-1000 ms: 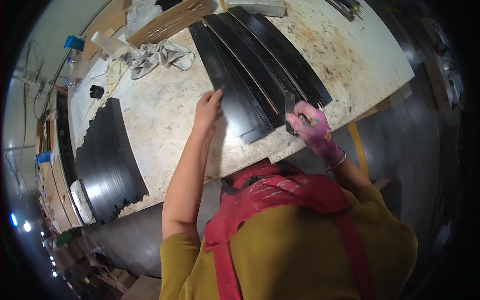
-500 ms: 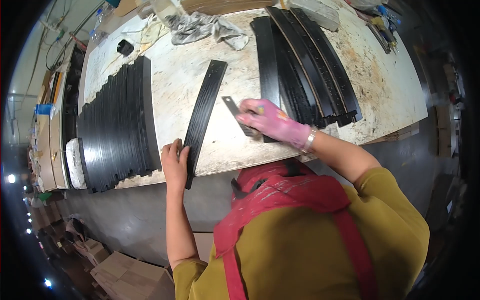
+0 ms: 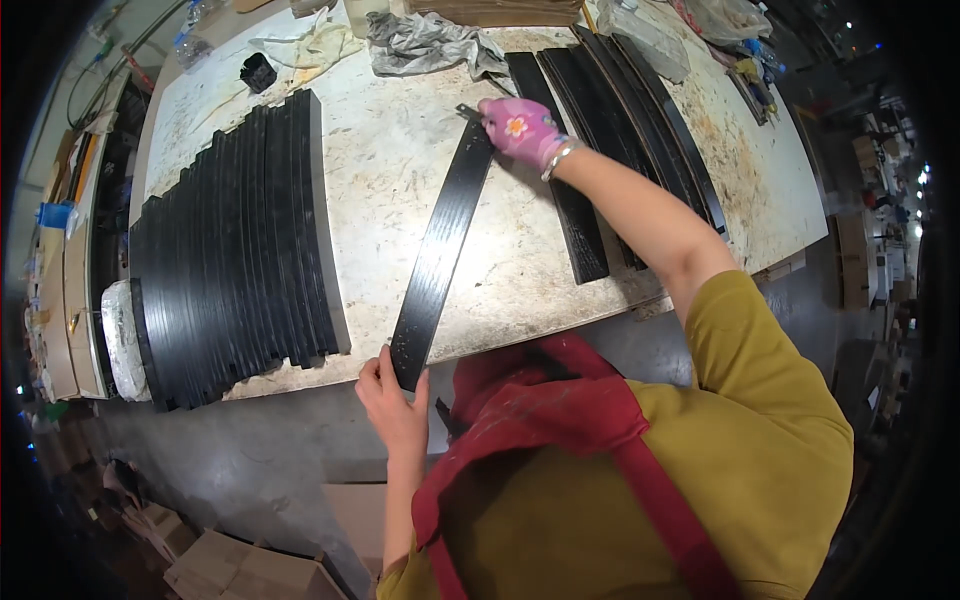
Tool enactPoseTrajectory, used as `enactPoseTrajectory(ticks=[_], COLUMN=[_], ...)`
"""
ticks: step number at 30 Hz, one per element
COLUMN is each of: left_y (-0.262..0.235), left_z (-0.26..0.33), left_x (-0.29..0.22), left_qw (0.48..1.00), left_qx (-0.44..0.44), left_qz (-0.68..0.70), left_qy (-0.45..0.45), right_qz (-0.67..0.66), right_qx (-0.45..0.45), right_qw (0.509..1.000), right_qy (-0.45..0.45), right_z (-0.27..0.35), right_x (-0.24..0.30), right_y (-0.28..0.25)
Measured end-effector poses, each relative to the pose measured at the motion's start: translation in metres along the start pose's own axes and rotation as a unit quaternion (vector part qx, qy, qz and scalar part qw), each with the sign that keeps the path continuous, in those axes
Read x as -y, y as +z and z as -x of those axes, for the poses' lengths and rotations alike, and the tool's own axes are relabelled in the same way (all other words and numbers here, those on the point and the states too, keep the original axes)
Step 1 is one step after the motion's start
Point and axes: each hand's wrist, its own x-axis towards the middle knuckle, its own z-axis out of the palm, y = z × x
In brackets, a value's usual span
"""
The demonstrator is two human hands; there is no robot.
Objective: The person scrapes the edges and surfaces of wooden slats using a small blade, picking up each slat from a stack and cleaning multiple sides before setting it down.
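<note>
A long black strip lies slanted across the white worktable, its near end reaching past the front edge. My bare left hand grips that near end, thumb on one side and fingers on the other. At the far end is my right hand, in a pink flowered glove, closed around a flat grey tool with a hole in its end. Most of the tool is hidden under the glove, against or just over the strip.
Many black strips stand packed in a row on the left, beside a white wrapped block. More black strips lie at the right. A grey rag, a small black cup and hand tools sit toward the back.
My right hand has moved with the tool from beside the strip to its far end. My left hand has shifted down to the near end, and the strip's upper face now looks smoother and shinier.
</note>
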Motion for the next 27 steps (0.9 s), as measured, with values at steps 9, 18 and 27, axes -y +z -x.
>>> enactPoseTrajectory(ticks=[9,18,27], left_y=[0.005,0.005,0.008], left_z=[0.003,0.001,0.021], left_x=[0.003,-0.002,0.009], left_qw=[0.999,0.999,0.984], left_qx=[-0.026,-0.034,-0.047], left_qz=[0.026,0.019,0.151], left_qy=[0.005,-0.004,-0.081], right_qz=[-0.066,-0.055,-0.103], right_qx=[-0.015,0.125,0.188], right_qw=[0.997,0.965,0.931], right_qy=[-0.034,-0.226,-0.297], right_z=[0.018,0.08,0.142], right_x=[0.012,0.089,0.146], right_y=[0.006,0.026,0.054])
